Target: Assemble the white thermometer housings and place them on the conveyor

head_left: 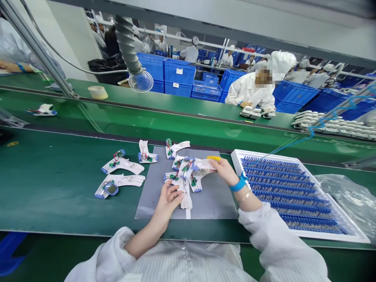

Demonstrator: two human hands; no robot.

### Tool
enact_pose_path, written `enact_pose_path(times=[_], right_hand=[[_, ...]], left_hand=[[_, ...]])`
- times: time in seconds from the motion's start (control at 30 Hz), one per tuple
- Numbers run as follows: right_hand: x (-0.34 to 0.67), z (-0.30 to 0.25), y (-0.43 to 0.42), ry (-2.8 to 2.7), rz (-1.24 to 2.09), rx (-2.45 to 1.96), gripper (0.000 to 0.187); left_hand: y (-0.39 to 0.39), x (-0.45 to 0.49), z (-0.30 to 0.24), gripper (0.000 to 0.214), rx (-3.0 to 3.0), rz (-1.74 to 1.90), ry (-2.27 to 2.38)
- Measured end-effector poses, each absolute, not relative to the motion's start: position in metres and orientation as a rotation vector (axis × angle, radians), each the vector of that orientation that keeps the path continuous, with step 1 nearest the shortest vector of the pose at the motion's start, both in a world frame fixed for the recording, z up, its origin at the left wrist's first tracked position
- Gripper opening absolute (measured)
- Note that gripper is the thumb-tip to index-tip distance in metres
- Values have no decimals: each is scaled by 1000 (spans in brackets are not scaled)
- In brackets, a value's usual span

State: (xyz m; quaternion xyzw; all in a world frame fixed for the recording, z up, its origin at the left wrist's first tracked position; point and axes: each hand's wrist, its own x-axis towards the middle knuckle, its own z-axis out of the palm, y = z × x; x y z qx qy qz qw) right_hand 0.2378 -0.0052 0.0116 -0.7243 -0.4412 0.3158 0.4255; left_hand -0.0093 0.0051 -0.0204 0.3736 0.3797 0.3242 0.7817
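Observation:
My right hand (223, 170), with a blue wrist strap, is closed on a white plastic shell (196, 165) with a small circuit board, lifted just above the grey mat (211, 196); a yellow tool tip (213, 158) shows by its fingers. My left hand (169, 198) rests on the mat with fingers curled over another white shell (185, 199). Several more white shells with wires and boards lie around the mat, such as one (122, 164) to the left and one with a small screen (119, 183).
A white tray (293, 156) of blue parts in rows lies right of the mat, with a clear plastic bag (351, 199) beyond it. Across the green conveyor (176, 125) a person in white (249, 92) works. Blue crates (179, 76) stand behind. A flexible extraction hose (129, 51) hangs above.

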Motion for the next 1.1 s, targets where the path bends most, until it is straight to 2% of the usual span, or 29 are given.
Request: enact_pose_path(times=[0.13, 0.33, 0.5, 0.6, 0.77, 0.9, 1.03, 1.1], right_hand=[[270, 3, 26, -1039, 622, -1890, 36], [218, -8, 28, -1418, 584, -2022, 25], [180, 1, 19, -1638, 465, -2187, 21], [173, 22, 4, -1707, 468, -2199, 16], [148, 63, -37, -1894, 815, -1600, 24], [136, 82, -59, -2068, 701, -1503, 32], [135, 81, -67, -2250, 563, -1617, 29], [134, 75, -69, -2287, 576, -1499, 28]], left_hand=[[7, -17, -17, 39, 907, 654, 826], [6, -17, -18, 29, 925, 607, 843], [6, -15, -22, 31, 941, 603, 830], [5, -15, -23, 41, 943, 686, 762], [-4, -15, -19, 64, 712, 446, 520], [1, -17, -12, 60, 903, 363, 484], [16, -24, -2, 51, 1408, 453, 494], [20, -28, 2, 55, 1390, 332, 404]])
